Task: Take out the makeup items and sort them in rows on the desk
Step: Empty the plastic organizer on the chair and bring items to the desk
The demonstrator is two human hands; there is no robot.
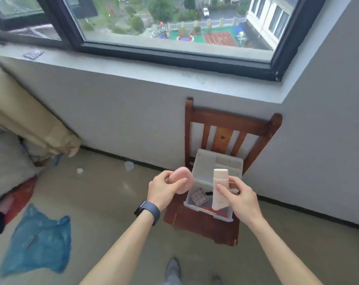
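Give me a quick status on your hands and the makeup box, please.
Left hand grips pink sponge. Right hand grips cream tube. Box open on chair, palette inside. No desk in view.

A dark navy smartwatch (148,210) with a broad, smooth band wraps the left wrist, its black case at the wrist's outer edge. Just above the smartwatch, the left hand (164,190) wears what looks like a thin ring (165,179). Right of the smartwatch, the right hand (239,197) and both forearms are bare. Below the smartwatch a grey shoe (172,268) shows, the toe of a second shoe (218,280) beside it.
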